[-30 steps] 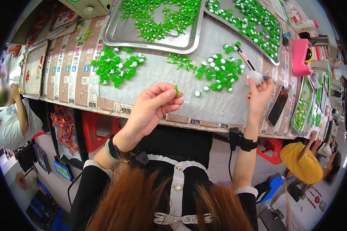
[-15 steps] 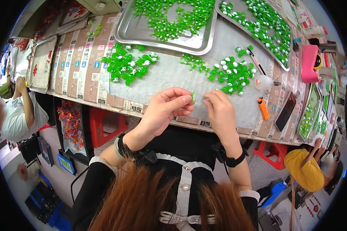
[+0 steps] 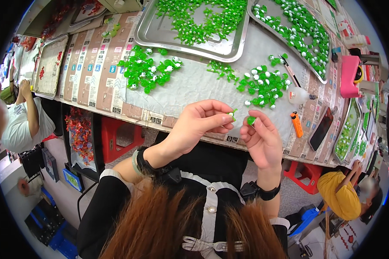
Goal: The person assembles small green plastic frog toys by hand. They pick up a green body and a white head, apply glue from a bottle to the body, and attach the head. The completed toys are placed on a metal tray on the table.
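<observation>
Green bead (image 3: 251,120) pinched in right hand (image 3: 263,140), left hand (image 3: 199,125) pinching another piece (image 3: 232,114), above table edge (image 3: 177,123).

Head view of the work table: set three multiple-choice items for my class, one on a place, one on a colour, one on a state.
1. Where does the orange lighter lie?
A. in a metal tray
B. on the table right of the right hand
C. on the floor

2. What colour is the piece at the right hand's fingertips?
A. green
B. red
C. blue

3. How is the left hand placed?
A. flat on the table
B. raised, pinching a small green piece
C. inside a tray

Answers: 1 B, it lies on the table beside the right hand. 2 A, it matches the green heaps. 3 B, thumb and fingers close on the piece above the table edge.
</observation>
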